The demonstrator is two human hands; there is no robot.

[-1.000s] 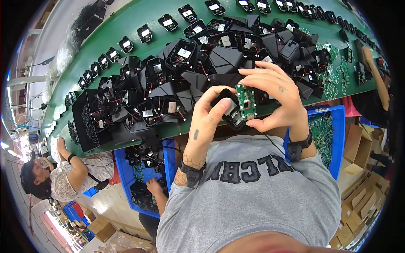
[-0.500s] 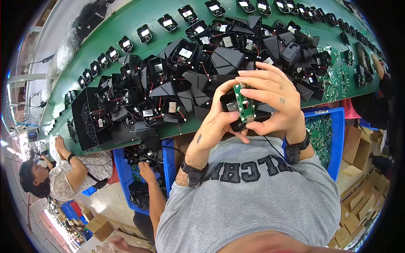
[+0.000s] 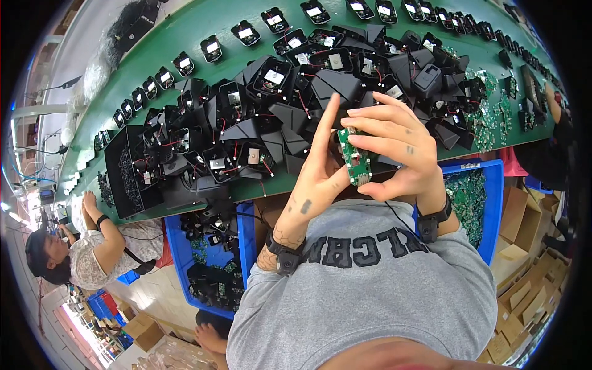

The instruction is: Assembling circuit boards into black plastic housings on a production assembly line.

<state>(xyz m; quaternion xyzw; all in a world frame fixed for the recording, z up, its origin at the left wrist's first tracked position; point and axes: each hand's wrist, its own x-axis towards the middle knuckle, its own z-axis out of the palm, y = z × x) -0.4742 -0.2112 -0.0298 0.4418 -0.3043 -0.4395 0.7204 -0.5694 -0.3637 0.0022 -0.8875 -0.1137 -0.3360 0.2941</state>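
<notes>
A green circuit board (image 3: 354,157) with a metal connector at each end stands tilted in front of my chest. My right hand (image 3: 401,145) grips it, fingers along its upper right side and thumb at the lower end. Close by on the left, my left hand (image 3: 317,166) has its index finger stretched upward and its thumb reaching to the board's left edge; its other fingers are hidden. Something dark (image 3: 335,148) shows between that hand and the board, too covered to name. Beyond the hands lies a pile of black plastic housings (image 3: 333,86) with red wires.
Finished-looking black cases (image 3: 245,32) line the far edge of the green table (image 3: 185,37). Loose green boards (image 3: 487,117) lie at the right. Blue bins (image 3: 490,216) stand below. A black box (image 3: 126,176) sits at the left, near another person (image 3: 102,253).
My left hand has loosened and its index finger now points up. The black case that was under the board no longer shows clearly. Another person's arm has withdrawn from the left bin.
</notes>
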